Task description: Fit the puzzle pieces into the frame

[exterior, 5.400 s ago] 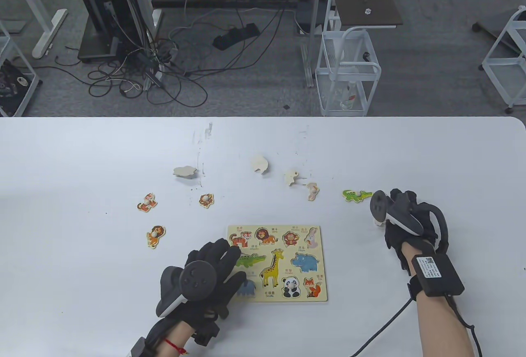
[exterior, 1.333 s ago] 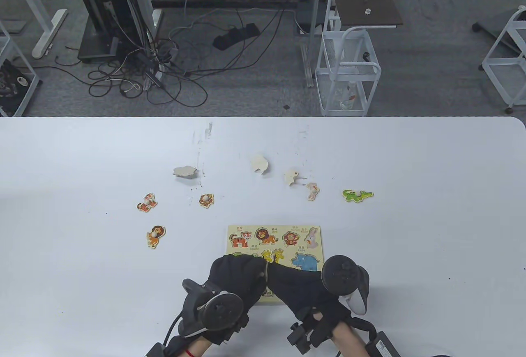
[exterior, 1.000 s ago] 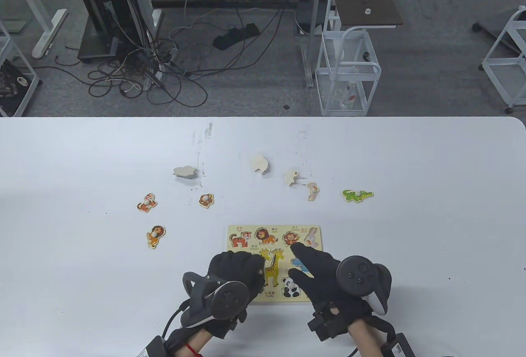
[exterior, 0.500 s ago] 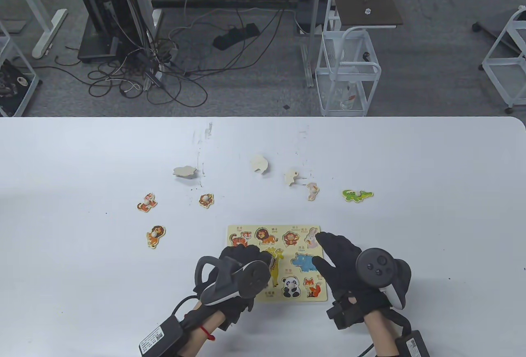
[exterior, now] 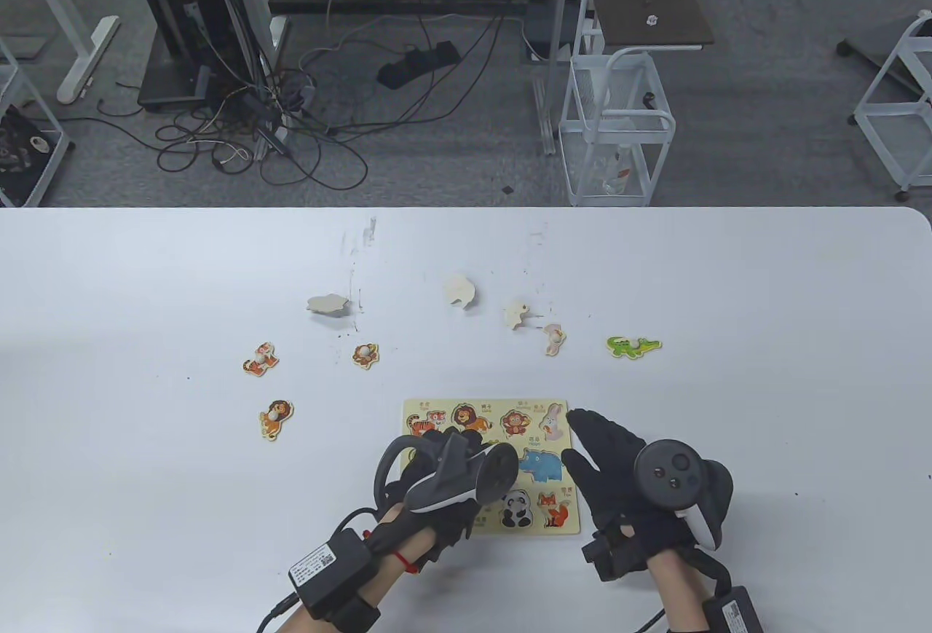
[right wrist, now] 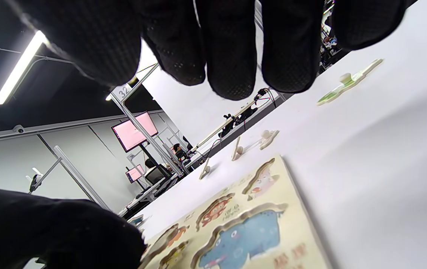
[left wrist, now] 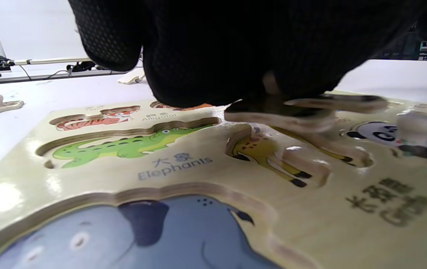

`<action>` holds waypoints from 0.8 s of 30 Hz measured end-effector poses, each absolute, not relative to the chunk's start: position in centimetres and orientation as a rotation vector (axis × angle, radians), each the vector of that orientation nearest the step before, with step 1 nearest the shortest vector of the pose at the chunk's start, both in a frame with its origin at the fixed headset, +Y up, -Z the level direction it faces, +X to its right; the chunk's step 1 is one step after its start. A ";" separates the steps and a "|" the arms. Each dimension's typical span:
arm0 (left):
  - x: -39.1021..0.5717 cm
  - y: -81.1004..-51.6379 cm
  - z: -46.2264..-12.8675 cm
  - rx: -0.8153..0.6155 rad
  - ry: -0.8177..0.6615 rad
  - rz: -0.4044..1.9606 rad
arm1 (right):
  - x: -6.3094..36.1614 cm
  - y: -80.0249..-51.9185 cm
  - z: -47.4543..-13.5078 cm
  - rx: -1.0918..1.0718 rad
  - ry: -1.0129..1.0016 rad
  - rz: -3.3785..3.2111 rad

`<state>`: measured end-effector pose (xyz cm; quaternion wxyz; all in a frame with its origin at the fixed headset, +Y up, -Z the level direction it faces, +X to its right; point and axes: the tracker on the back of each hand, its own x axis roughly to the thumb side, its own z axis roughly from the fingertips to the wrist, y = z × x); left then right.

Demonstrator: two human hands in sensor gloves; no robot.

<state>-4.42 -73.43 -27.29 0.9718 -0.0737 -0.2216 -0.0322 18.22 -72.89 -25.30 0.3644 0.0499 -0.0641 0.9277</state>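
Note:
The wooden puzzle frame [exterior: 553,525] lies at the table's near middle, with a panda piece [exterior: 517,508] seated in it. My left hand [exterior: 466,445] is over the frame's middle and hides the giraffe slot. In the left wrist view its fingers [left wrist: 213,74] hold a flat wooden giraffe piece [left wrist: 310,106] just above the giraffe slot [left wrist: 269,149]. My right hand [exterior: 577,438] is open with fingers spread at the frame's right edge, holding nothing. The right wrist view shows the frame's right edge [right wrist: 303,220].
Loose pieces lie beyond the frame: a green crocodile [exterior: 633,346], a rabbit [exterior: 553,338], a monkey [exterior: 365,355], a tiger [exterior: 260,358], a lion [exterior: 275,419], and three face-down pieces [exterior: 459,291] [exterior: 516,314] [exterior: 327,304].
My right hand has drawn off the frame to its right edge and opened. My left hand has turned and shifted right over the giraffe slot with the piece.

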 end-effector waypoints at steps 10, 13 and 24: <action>-3.5 -74.1 -27.6 -0.204 -0.449 -0.145 | 18.4 -72.8 -25.3 0.119 -0.174 2.383; -3.4 -74.0 -27.6 -0.204 -0.450 -0.160 | 18.4 -72.8 -25.3 0.124 -0.174 2.383; -3.0 -73.8 -27.6 -0.193 -0.461 -0.206 | 18.5 -72.9 -25.3 0.126 -0.159 2.388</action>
